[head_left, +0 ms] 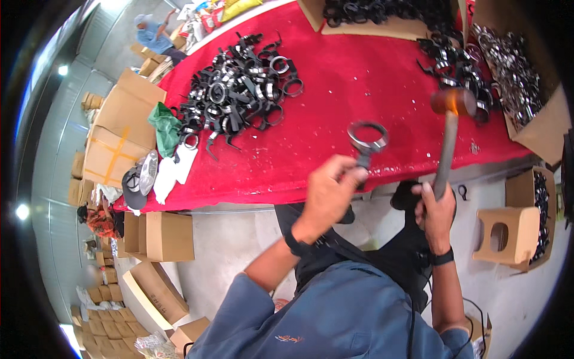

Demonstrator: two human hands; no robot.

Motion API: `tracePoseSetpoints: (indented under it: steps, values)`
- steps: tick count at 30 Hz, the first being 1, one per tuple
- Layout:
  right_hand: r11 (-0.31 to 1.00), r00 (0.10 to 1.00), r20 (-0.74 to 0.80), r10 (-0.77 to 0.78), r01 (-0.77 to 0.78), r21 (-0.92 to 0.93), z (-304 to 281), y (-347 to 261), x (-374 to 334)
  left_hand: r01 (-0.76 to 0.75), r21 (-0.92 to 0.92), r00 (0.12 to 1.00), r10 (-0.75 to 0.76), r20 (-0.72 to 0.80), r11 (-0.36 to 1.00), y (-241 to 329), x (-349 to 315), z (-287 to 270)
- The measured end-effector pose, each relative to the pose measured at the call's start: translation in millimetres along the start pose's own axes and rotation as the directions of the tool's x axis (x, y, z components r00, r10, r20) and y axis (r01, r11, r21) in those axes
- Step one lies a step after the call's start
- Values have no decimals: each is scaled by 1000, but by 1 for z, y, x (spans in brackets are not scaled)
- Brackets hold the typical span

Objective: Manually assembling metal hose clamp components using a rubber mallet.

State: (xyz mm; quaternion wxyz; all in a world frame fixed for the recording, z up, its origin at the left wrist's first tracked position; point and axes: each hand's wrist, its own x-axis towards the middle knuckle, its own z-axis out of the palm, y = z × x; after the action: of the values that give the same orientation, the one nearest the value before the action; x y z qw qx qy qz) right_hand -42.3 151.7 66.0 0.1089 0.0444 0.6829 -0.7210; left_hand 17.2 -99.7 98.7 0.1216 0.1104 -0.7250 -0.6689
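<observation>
My left hand [329, 194] pinches the short black stem of a ring-shaped part [369, 148]. A shiny metal band lines its ring, which points away from me just above the table's near edge. My right hand [436, 214] is wrapped round the dark handle of a mallet [446, 143]. Its amber head is raised to the right of the ring, apart from it, and slightly blurred. A big heap of similar black ring parts [239, 90] lies on the red-covered table [335, 78] at the far left. A smaller pile [451, 63] lies at the right.
An open carton of shiny metal rings [559, 122] stands at the right, and a carton of black rings [382, 30] at the back. A green cloth [164, 128], a cap [134, 186] and cartons [170, 236] are at the left. Another person [154, 37] is far off.
</observation>
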Motion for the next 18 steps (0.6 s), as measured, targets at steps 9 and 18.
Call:
tracePoseSetpoints:
  steps: [9, 18]
  values:
    - [993, 989, -145, 12, -29, -117, -71, 50, -5, 175, 881, 744, 527, -411, 440, 67, 185, -218]
    - [969, 965, -213, -150, 100, -228, -97, 86, -3, -492, 838, 687, 696, 207, 235, 34, 294, -19]
